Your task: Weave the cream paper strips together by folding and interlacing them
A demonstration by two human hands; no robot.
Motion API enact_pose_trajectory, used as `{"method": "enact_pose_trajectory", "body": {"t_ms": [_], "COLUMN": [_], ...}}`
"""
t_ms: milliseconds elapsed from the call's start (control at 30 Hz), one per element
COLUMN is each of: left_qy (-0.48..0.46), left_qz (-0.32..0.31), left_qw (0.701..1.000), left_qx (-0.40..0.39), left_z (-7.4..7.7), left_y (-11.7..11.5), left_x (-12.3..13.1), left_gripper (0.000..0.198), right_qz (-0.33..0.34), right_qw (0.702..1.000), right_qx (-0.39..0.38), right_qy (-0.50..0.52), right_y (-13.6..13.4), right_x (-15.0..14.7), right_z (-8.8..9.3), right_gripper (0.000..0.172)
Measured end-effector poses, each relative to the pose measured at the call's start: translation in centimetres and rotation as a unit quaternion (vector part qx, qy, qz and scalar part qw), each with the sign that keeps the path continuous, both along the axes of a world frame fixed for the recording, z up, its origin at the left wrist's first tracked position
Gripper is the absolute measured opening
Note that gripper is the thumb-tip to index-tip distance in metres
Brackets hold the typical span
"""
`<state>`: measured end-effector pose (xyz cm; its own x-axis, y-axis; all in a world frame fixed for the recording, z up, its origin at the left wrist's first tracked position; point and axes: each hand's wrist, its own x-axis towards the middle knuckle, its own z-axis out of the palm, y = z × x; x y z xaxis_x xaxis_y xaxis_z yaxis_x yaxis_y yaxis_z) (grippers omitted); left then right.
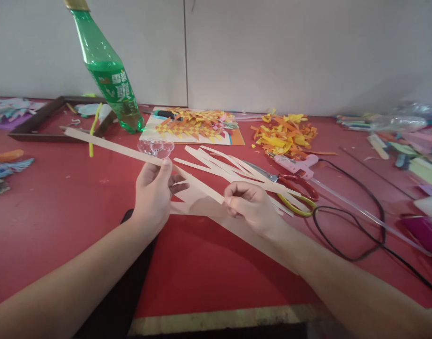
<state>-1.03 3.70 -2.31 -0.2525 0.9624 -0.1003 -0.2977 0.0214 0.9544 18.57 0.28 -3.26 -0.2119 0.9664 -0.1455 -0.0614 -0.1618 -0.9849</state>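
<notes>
A long cream paper strip [198, 182] stretches between my hands above the red table. My left hand [154, 193] pinches it near its middle, with the far part of the strip reaching up to the left. Its near end is between the thumb and finger of my right hand [251, 205]. Beneath and behind the hands lies a pile of cut cream strips [223, 165]. A larger cream paper sheet [233, 230] lies under my right hand, partly hidden by it. Scissors with red and yellow handles [297, 205] lie among the strips.
A green soda bottle [113, 89] stands at the back left beside a dark frame [42, 137]. Orange and yellow paper scraps [286, 134] lie behind a pink glue gun [297, 165], whose black cord [381, 212] loops rightward. Woven paper [191, 126] lies at the back.
</notes>
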Motion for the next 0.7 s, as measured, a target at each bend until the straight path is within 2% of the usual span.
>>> {"method": "enact_pose_trajectory", "body": {"t_ms": [100, 133, 167, 200, 233, 267, 300, 333, 400, 600, 633, 667, 700], "left_qy": [-0.006, -0.011, -0.013, -0.007, 0.01, 0.03, 0.053, 0.069, 0.082, 0.071, 0.053, 0.034, 0.016], "left_qz": [0.041, 0.024, -0.019, -0.105, -0.209, -0.323, -0.429, -0.505, -0.582, -0.662, -0.667, -0.656, -0.627], "left_qw": [0.999, 0.999, 0.999, 0.992, 0.973, 0.941, 0.896, 0.854, 0.802, 0.727, 0.724, 0.736, 0.763], "left_qx": [-0.019, -0.024, -0.034, -0.066, -0.093, -0.102, -0.104, -0.101, -0.106, -0.168, -0.168, -0.163, -0.156], "left_z": [0.3, 0.4, 0.7, 0.9, 1.2, 1.5, 1.8, 2.0, 2.3, 2.3, 2.2, 2.1, 1.9], "left_y": [-0.1, -0.4, -0.8, -1.3, -1.8, -2.3, -2.8, -3.1, -3.4, -3.0, -2.9, -2.9, -2.8], "left_x": [0.0, 0.2, 0.5, 0.8, 1.1, 1.4, 1.6, 1.7, 1.6, 0.8, 0.9, 1.0, 1.1], "left_gripper": [0.026, 0.026, 0.028, 0.028, 0.028, 0.027, 0.026, 0.026, 0.029, 0.04, 0.041, 0.041, 0.04], "right_qz": [-0.03, -0.046, -0.06, -0.067, -0.066, -0.059, -0.049, -0.039, -0.034, -0.021, -0.02, -0.02, -0.018], "right_qw": [0.999, 0.998, 0.997, 0.996, 0.996, 0.996, 0.996, 0.996, 0.995, 0.997, 0.997, 0.996, 0.996], "right_qx": [0.0, 0.002, 0.002, 0.002, -0.001, -0.007, -0.015, -0.027, -0.042, -0.005, -0.009, -0.011, -0.013], "right_qy": [0.039, 0.05, 0.057, 0.063, 0.068, 0.071, 0.075, 0.079, 0.079, 0.075, 0.075, 0.081, 0.091], "right_y": [0.2, 0.3, 0.3, 0.4, 0.3, 0.2, 0.1, -0.1, -0.4, -0.3, -0.3, -0.2, -0.1], "right_x": [0.3, 0.3, 0.3, 0.3, 0.3, 0.2, 0.0, -0.1, -0.3, -0.4, -0.4, -0.4, -0.3], "right_z": [-0.2, -0.2, -0.2, -0.2, -0.1, 0.0, 0.2, 0.3, 0.6, 0.6, 0.5, 0.5, 0.5], "right_gripper": [0.008, 0.009, 0.009, 0.009, 0.011, 0.014, 0.017, 0.02, 0.023, 0.026, 0.027, 0.028, 0.029]}}
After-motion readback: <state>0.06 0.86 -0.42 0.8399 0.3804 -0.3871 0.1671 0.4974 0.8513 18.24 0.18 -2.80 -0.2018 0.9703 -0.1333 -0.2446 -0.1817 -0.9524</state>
